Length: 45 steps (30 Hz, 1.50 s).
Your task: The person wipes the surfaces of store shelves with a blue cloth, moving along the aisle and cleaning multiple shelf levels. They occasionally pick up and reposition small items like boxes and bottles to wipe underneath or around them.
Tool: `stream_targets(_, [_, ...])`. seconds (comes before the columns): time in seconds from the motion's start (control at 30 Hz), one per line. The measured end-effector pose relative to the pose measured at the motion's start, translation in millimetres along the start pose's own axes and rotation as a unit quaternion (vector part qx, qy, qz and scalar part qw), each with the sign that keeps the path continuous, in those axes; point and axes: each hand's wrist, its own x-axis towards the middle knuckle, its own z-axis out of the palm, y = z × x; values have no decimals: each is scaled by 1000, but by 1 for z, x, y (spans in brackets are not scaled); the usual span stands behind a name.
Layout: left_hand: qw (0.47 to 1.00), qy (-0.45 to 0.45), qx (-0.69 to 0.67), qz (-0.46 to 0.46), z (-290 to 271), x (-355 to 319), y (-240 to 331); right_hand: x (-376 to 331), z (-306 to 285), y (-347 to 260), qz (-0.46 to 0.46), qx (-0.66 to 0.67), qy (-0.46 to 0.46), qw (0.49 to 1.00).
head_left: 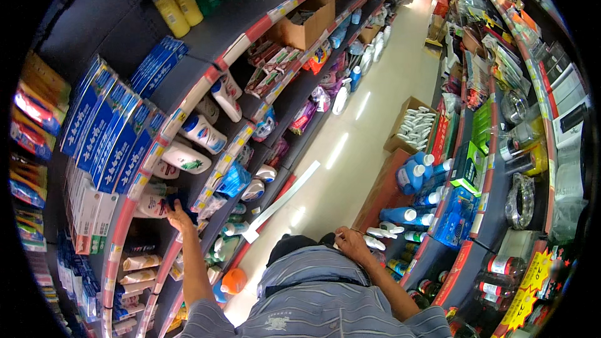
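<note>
My left hand (180,218) reaches into a lower shelf on the left, its fingers closed on a dark blue cloth (178,199). Just left of it lies a white bottle (151,205) with printed marks. Above the hand, white bottles with a green leaf picture (186,158) and with a blue label (204,134) lean on the same shelving. My right hand (354,245) is held low beside my waist, fingers curled; a small pale thing may be between them, too small to name.
Blue toothpaste-like boxes (106,131) stack on the upper left shelf. An open carton of white bottles (414,126) stands on the aisle floor (338,144). Blue bottles (410,175) stand close on my right. An orange round container (234,281) sits low at the left.
</note>
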Motion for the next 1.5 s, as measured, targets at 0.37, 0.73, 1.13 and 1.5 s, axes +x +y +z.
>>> stream_targets(0.37, [968,-99,229,-29,32,12,-12,30,-23,34,79,5,-52,996])
stream_targets(0.73, [994,-21,-13,-111,59,-28,27,144,-85,18,76,-12,-66,995])
stream_targets(1.13, [890,129,-350,-264,53,-45,85,216,-84,28,-18,-60,-160,985])
stream_targets(1.5, [958,-33,-202,-200,117,-126,224,278,-161,17,10,-5,-199,980])
